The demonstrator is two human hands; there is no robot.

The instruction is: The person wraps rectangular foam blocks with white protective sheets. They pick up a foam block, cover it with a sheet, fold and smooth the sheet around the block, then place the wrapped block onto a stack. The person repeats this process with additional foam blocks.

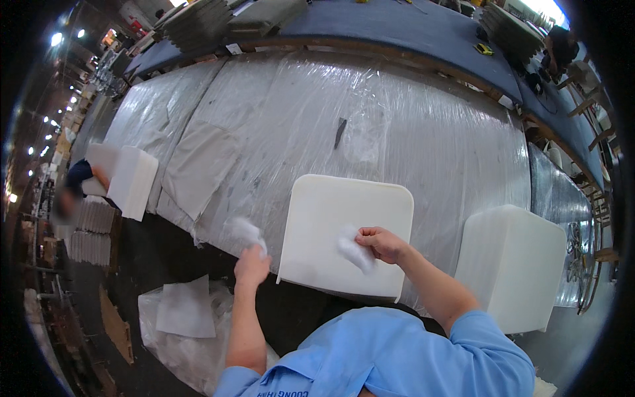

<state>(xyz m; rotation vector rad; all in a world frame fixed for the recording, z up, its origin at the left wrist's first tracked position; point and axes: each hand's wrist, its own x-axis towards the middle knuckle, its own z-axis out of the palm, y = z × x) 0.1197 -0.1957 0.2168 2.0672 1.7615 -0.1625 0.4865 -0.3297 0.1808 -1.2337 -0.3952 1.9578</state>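
Note:
A white wad of soft, fluffy material (247, 231), blurred by motion, is gripped in my left hand (252, 266) just left of a white seat cushion. My right hand (383, 243) pinches a similar white wad (355, 251) above the cushion's right half. The white seat cushion (344, 205) has rounded corners and a raised edge. It lies flat at the near edge of the plastic-wrapped table (278, 132), directly before me.
White cushions are stacked at right (509, 258) and left (134, 182). Grey fabric (202, 165) and a thin dark tool (340, 132) lie on the plastic. A blue-topped table (390, 26) stands behind. A person's dark sleeve (79, 177) shows at left. A white sheet (186, 309) lies on plastic below.

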